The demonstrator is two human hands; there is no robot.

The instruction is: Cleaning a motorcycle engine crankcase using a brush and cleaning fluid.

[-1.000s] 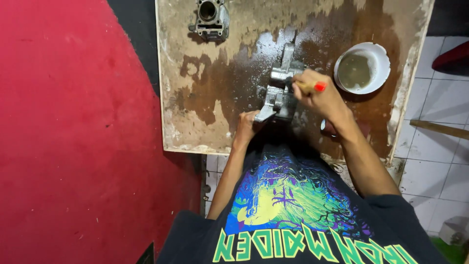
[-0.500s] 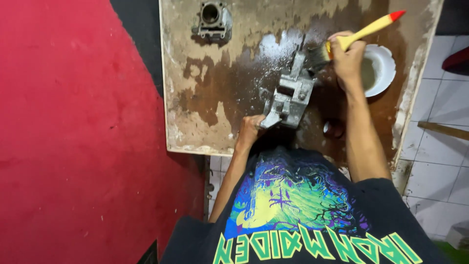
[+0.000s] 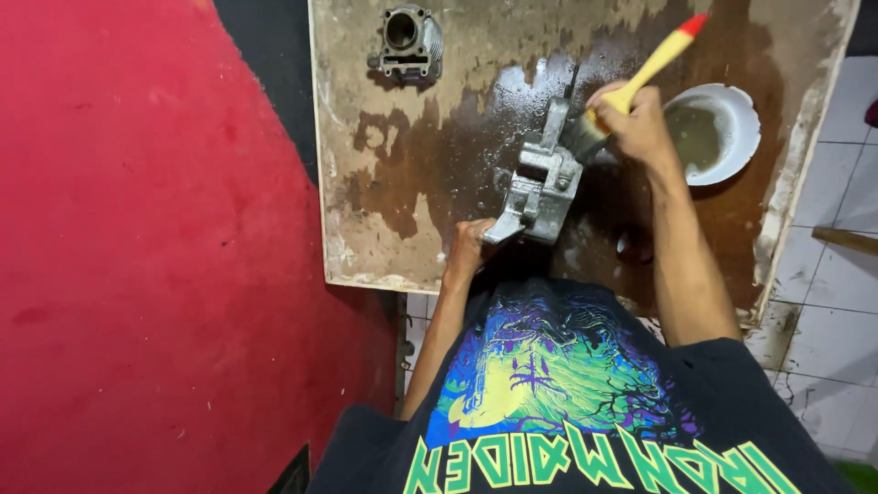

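A grey cast-metal engine part (image 3: 541,187) stands tilted on a wet, stained wooden board (image 3: 412,183). My left hand (image 3: 468,249) grips its lower end from below. My right hand (image 3: 640,123) holds a paintbrush (image 3: 651,69) with a yellow handle and a red tip. The dark bristles press against the upper right side of the part. Just right of that hand sits a white bowl (image 3: 743,128) of murky liquid.
A second metal piece, a finned cylinder block (image 3: 407,41), lies at the board's far left corner. A red surface (image 3: 137,274) fills the left. White floor tiles (image 3: 837,302) show on the right. A small dark round object (image 3: 631,245) rests on the board near my right forearm.
My right hand lifted the brush off the part toward the bowl, then brought it back against the part's upper side. My left hand kept its hold on the lower end.
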